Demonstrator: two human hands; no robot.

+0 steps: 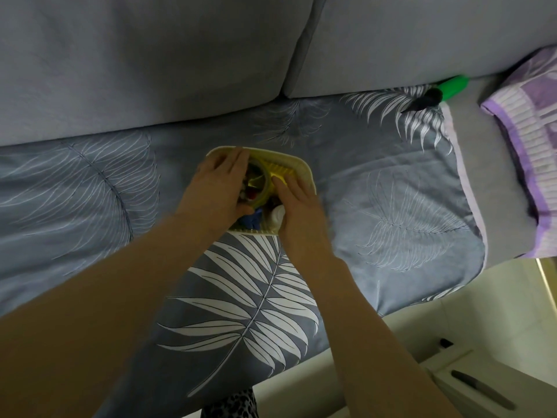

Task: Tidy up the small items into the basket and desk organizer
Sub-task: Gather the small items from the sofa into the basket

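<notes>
Head view shows the basket (304, 168) on the leaf-print cover (247, 312) of the sofa, already holding small items. It looks like light, stiff plastic, best taken by its rim. The left hand (218, 188) lies over the yellow cup-like organizer (265, 188), perhaps gripping it. The right hand (297, 202) rests inside with nearly straight fingers.
</notes>
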